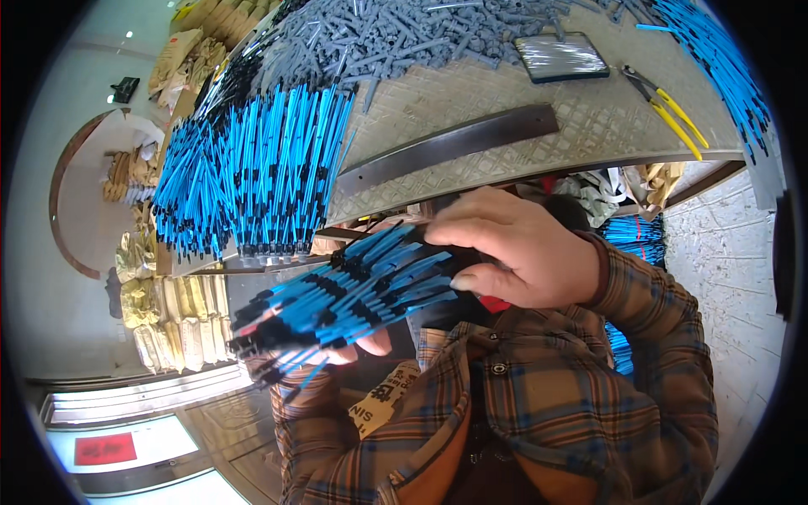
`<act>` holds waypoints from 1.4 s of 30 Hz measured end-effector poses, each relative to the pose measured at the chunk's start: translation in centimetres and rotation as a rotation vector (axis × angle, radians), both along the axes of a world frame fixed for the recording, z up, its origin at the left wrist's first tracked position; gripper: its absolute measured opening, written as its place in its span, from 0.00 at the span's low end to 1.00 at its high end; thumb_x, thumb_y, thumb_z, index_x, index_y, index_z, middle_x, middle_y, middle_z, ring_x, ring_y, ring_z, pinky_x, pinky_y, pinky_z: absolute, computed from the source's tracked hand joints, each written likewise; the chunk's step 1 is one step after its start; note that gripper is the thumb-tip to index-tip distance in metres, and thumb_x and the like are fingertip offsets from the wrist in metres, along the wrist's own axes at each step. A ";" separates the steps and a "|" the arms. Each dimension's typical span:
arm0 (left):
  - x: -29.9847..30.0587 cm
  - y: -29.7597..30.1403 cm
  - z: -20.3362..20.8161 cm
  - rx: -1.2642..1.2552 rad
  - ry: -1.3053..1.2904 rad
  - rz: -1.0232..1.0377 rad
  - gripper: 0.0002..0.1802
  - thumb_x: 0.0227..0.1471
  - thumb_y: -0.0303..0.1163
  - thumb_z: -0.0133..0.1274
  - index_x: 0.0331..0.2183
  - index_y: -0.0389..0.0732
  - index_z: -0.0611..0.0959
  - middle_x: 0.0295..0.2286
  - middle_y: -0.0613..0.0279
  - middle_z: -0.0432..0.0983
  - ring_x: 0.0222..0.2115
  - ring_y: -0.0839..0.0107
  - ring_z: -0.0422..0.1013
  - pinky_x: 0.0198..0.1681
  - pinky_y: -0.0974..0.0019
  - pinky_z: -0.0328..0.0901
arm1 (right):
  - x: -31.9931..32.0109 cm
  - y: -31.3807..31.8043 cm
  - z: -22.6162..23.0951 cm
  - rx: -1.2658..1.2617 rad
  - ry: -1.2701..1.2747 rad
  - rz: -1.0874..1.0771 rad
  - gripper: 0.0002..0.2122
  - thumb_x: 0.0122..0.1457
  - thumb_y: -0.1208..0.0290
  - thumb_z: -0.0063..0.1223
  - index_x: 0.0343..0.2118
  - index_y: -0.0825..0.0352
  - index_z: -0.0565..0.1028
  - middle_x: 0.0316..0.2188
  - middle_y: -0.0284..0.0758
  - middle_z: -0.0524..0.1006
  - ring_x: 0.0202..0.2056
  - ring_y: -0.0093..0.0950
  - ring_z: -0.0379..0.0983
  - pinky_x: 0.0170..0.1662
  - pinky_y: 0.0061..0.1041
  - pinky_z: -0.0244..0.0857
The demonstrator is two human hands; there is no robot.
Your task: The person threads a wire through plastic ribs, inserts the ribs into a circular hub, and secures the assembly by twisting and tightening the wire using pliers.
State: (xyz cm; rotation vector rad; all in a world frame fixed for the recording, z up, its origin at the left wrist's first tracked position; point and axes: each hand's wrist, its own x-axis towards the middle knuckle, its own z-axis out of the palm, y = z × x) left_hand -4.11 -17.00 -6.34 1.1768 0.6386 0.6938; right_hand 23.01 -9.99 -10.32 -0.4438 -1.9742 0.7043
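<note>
A loose bundle of thin blue sticks with black fittings [337,290] is held slantwise in front of my chest. My left hand [374,342] grips it from below; only some fingers show and the rest is hidden under the sticks. At the bundle's right end is my right hand [526,257], its thumb and fingers apart and cupped by the stick ends. Whether those fingertips touch the ends I cannot tell. The left end of the bundle is slightly blurred.
More blue sticks [282,160] stand packed at the table's left. Grey plastic parts [396,38] are heaped at the back. A dark metal bar [454,147], a shallow box of metal pins [562,57] and yellow-handled pliers [673,118] lie on the table [471,97]. Further blue sticks [715,63] lie far right.
</note>
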 end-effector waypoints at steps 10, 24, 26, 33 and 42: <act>1.6 0.4 -2.7 -0.543 -0.150 -0.036 0.24 0.49 0.40 0.47 0.46 0.40 0.64 0.41 0.52 0.65 0.41 0.57 0.65 0.45 0.43 0.59 | -6.5 1.5 0.7 0.049 0.047 0.255 0.22 0.47 0.67 0.58 0.45 0.67 0.67 0.35 0.39 0.71 0.38 0.39 0.68 0.42 0.33 0.63; -1.1 2.0 -3.8 -1.320 -0.403 -0.157 0.32 0.51 0.46 0.43 0.51 0.37 0.56 0.46 0.45 0.56 0.47 0.54 0.58 0.48 0.41 0.55 | -6.0 0.9 0.4 -0.185 0.089 0.452 0.24 0.51 0.62 0.56 0.48 0.68 0.65 0.31 0.41 0.70 0.31 0.39 0.69 0.32 0.31 0.64; -2.5 1.7 -3.1 -1.424 -0.436 -0.174 0.33 0.51 0.47 0.42 0.52 0.37 0.55 0.47 0.44 0.55 0.48 0.54 0.57 0.48 0.40 0.55 | -5.4 0.8 1.1 -0.157 -0.002 0.434 0.24 0.52 0.60 0.54 0.48 0.69 0.64 0.32 0.41 0.70 0.33 0.38 0.69 0.34 0.30 0.64; 0.4 4.5 -5.2 -1.774 -0.540 -0.249 0.37 0.52 0.50 0.40 0.54 0.36 0.51 0.49 0.40 0.50 0.51 0.53 0.53 0.49 0.39 0.53 | -3.5 3.9 -1.1 -0.341 0.103 0.422 0.31 0.56 0.48 0.42 0.51 0.73 0.61 0.44 0.45 0.68 0.46 0.36 0.66 0.47 0.29 0.60; -7.2 5.9 -1.4 -2.167 -0.646 -0.352 0.42 0.53 0.54 0.37 0.57 0.34 0.46 0.52 0.36 0.44 0.54 0.52 0.49 0.51 0.38 0.51 | -4.5 2.9 -6.1 -0.543 0.026 0.702 0.44 0.52 0.42 0.44 0.59 0.74 0.43 0.57 0.48 0.56 0.56 0.38 0.56 0.56 0.28 0.49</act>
